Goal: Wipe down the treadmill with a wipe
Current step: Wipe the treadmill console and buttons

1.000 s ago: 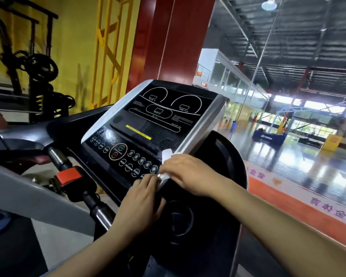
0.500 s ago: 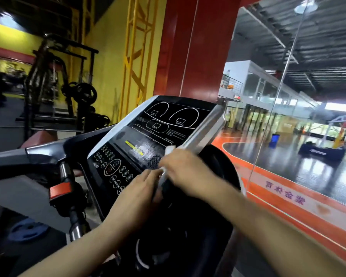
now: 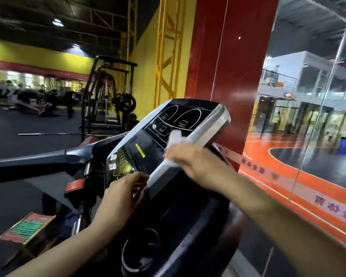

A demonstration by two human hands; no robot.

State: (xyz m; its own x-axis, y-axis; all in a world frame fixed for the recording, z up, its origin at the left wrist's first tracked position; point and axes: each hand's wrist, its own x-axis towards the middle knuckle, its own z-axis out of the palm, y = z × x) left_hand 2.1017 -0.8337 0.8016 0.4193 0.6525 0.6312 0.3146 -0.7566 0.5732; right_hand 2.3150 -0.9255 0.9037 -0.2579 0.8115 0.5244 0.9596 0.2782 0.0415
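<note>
At the centre of the frame the treadmill console [image 3: 168, 134] tilts up toward the viewer, its black display panel marked with white outlines and a small yellow strip, a silver trim bar [image 3: 190, 144] running along its right edge. The right hand [image 3: 190, 158] lies across that bar just right of centre, fingers curled over a white wipe [image 3: 174, 137] and pressing it against the panel; a corner of the wipe sticks out above the knuckles. The picture is smeared by motion here, so how much of the wipe is tucked under the palm is hard to make out. The left hand [image 3: 124, 194] sits lower, toward bottom centre, its fingers bent round the lower edge of the console, near the button cluster.

A dark handlebar [image 3: 38, 158] reaches off to the left edge, with a red safety clip [image 3: 75, 185] below it. A flat red-and-green printed board [image 3: 26, 228] lies at the lower left. A weight rack [image 3: 108, 96] stands at mid-left before a yellow wall, a red pillar [image 3: 228, 66] rises behind the console, and glass on the right shows an orange-lined court floor [image 3: 278, 156].
</note>
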